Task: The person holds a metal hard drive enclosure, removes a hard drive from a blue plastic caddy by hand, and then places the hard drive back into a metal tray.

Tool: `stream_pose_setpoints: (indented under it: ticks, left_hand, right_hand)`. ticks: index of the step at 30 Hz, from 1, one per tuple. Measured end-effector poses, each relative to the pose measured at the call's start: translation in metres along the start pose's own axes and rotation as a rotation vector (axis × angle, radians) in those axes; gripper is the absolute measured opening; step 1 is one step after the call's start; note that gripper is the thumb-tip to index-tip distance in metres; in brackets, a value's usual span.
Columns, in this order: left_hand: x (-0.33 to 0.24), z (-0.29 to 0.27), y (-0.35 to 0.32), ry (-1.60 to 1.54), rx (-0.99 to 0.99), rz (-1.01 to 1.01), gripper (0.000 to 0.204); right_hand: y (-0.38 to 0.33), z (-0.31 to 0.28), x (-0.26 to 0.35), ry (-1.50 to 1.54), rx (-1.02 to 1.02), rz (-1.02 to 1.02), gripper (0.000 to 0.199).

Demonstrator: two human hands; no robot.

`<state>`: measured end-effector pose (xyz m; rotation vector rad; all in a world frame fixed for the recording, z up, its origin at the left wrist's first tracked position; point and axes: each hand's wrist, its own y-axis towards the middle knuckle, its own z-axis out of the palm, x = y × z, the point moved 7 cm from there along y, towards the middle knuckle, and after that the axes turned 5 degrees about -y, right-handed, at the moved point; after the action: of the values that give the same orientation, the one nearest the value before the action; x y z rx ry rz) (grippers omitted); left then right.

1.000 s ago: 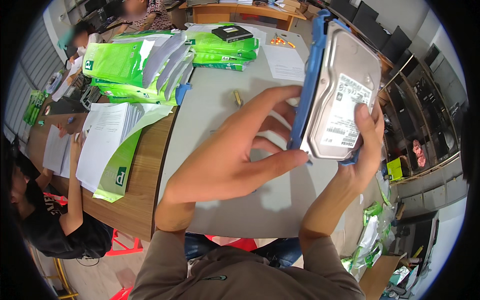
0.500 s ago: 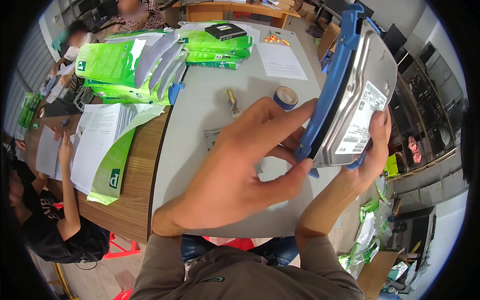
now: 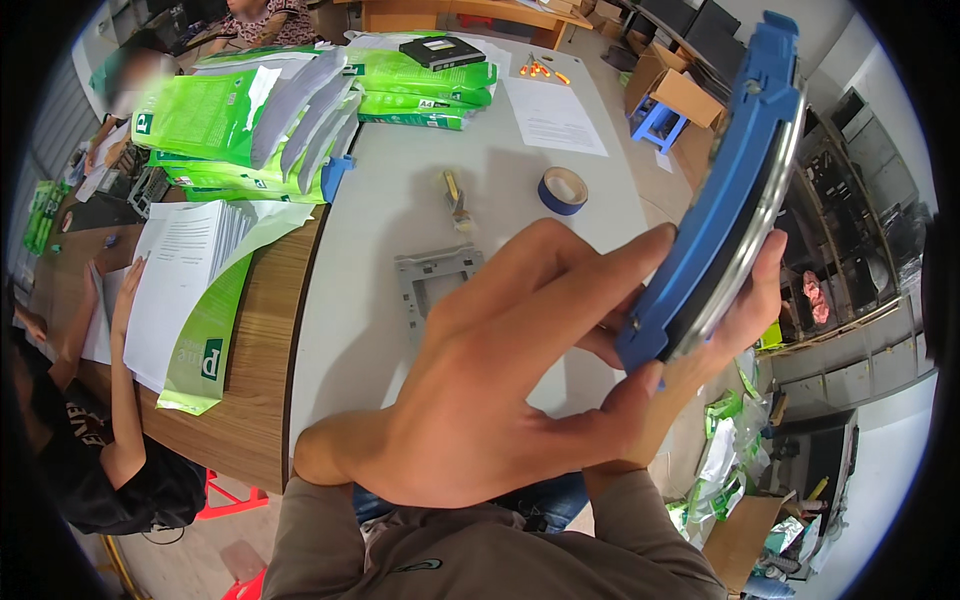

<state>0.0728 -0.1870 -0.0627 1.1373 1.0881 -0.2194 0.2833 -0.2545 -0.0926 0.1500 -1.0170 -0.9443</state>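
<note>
I hold a silver hard drive (image 3: 752, 238) in a blue plastic bracket (image 3: 722, 190), raised above the table's right side and seen almost edge-on. My left hand (image 3: 480, 370) grips the bracket's lower end, thumb at the bottom and index finger along its side. Behind the drive, my right hand (image 3: 750, 295) supports it from the right; part of that hand is hidden. On the table beyond my left hand lies a grey metal frame (image 3: 408, 285), partly covered by that hand. Near it are a yellow-handled tool (image 3: 453, 188) and a blue tape roll (image 3: 562, 207).
Green paper packs (image 3: 205, 115) are stacked at the far left, a black drive-like box (image 3: 442, 51) on another stack. A printed sheet (image 3: 555, 118) and orange-handled tools (image 3: 540, 70) lie farther back. At left, a person in black (image 3: 110, 430) handles papers.
The hard drive and bracket have turned from showing the labelled face to nearly edge-on, shifting slightly right. Both hands moved along with them, and more of the metal frame shows.
</note>
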Motion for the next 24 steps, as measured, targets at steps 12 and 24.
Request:
stream_pose_setpoints:
  ticks: [12,24]
  left_hand:
    - [-0.006,-0.003,-0.002,0.052,-0.11,0.037,0.055]
    - [-0.011,0.004,-0.007,0.287,-0.12,0.137,0.047]
  right_hand:
    - [-0.002,0.008,0.017,-0.141,0.021,-0.121,0.058]
    - [0.0,0.025,0.037,-0.335,0.087,-0.323,0.065]
